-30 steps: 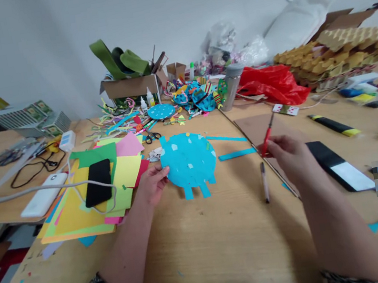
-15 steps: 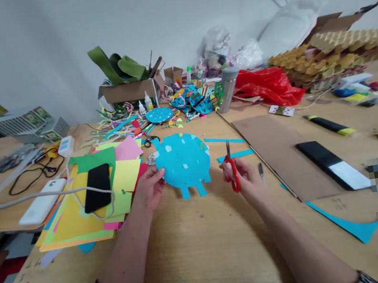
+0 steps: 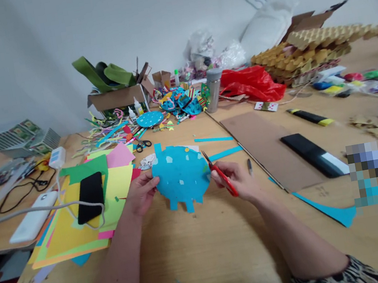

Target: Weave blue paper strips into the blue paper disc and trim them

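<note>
My left hand (image 3: 142,192) pinches the left edge of a round blue paper piece (image 3: 180,174), held up over the table. Small pale patches dot its face, and short blue tabs stick out at its lower edge and upper left. My right hand (image 3: 237,179) is closed on red-handled scissors (image 3: 225,180). Their blades point up and left, beside the right edge of the blue piece; whether they touch it I cannot tell.
Coloured paper sheets (image 3: 62,230) with a black phone (image 3: 90,197) lie at left. Behind are black scissors (image 3: 143,145), a cardboard box (image 3: 117,100) and a steel bottle (image 3: 214,90). Brown cardboard (image 3: 259,149) and a black-and-white object (image 3: 314,155) lie right.
The blue piece has turned, and its tabs have shifted. The scissors have come from apart at the right to beside its right edge, their blades now tilted left. The camera view has shifted right.
</note>
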The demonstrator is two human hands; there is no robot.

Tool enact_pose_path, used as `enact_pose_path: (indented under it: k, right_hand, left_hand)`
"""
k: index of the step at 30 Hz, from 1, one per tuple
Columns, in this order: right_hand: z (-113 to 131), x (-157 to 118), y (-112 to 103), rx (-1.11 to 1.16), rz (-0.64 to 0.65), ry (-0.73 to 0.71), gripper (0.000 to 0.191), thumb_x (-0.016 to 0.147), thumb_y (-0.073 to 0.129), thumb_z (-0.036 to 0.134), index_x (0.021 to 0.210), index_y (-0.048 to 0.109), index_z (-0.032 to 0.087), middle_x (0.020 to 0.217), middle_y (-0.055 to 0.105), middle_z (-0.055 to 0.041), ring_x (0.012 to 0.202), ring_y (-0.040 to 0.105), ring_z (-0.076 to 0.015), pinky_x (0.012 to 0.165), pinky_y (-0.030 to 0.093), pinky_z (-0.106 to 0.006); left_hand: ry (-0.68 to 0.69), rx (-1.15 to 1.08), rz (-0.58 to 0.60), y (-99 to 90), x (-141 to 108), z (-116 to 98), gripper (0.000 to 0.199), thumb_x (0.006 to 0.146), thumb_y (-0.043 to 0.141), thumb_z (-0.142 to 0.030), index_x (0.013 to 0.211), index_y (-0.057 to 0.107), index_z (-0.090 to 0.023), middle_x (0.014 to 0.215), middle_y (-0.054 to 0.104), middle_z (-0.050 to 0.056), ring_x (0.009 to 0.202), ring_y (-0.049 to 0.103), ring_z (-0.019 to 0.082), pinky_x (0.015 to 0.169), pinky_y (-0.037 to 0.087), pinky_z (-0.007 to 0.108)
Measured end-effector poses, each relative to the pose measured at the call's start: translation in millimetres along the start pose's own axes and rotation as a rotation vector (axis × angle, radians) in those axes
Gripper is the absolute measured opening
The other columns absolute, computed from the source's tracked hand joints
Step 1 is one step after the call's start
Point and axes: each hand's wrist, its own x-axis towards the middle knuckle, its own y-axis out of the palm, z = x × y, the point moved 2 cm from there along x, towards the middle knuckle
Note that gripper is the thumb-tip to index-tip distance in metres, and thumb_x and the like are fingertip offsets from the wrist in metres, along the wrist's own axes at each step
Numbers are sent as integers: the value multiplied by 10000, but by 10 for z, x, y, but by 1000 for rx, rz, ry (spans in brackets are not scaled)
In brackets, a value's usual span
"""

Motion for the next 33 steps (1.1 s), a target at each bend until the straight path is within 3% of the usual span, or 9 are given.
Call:
enact_pose_path:
  k: [4, 16, 23, 28, 33]
  right_hand:
    - [40, -1, -11, 34, 43, 33, 465, 705, 639, 617, 590, 483, 195, 534, 472, 25, 493, 411, -105, 446, 292, -232]
    - [-95, 51, 27, 115, -137, 36, 470, 615, 752, 539, 545, 447, 188, 525, 368, 61, 484, 280, -68, 454, 213, -235]
    - [-52, 35, 23, 78, -242, 46, 466, 639, 714, 589, 556, 486, 190, 502, 430, 42, 455, 326, -76, 434, 248, -240]
    - [-75, 41, 30, 49, -239, 57, 468, 678, 665, 623, 599, 499, 192, 519, 450, 31, 460, 353, -87, 432, 271, -240]
    - [-111, 45, -24, -187, -253, -4, 435, 735, 629, 593, 650, 521, 181, 552, 402, 39, 510, 341, -94, 468, 262, -239]
  left_hand:
    - [-15, 23, 16, -5, -1, 3, 254, 554, 849, -288, 676, 672, -152, 630, 641, -2, 552, 558, 96, 540, 442, 214]
    - [-67, 56, -22, 35, 9, 37, 354, 473, 884, -331, 598, 617, -136, 516, 549, -38, 447, 445, 48, 411, 294, 170]
    - [-34, 53, -30, 46, 7, 69, 376, 525, 859, -400, 631, 608, -141, 559, 570, -30, 481, 484, 65, 452, 351, 191]
    - [-14, 51, -21, 36, 12, 84, 345, 506, 877, -279, 714, 637, -142, 672, 637, -5, 585, 559, 94, 545, 415, 210]
    - [-2, 26, -23, -19, 46, 101, 274, 568, 843, -266, 731, 664, -138, 689, 643, 2, 603, 552, 90, 578, 415, 217]
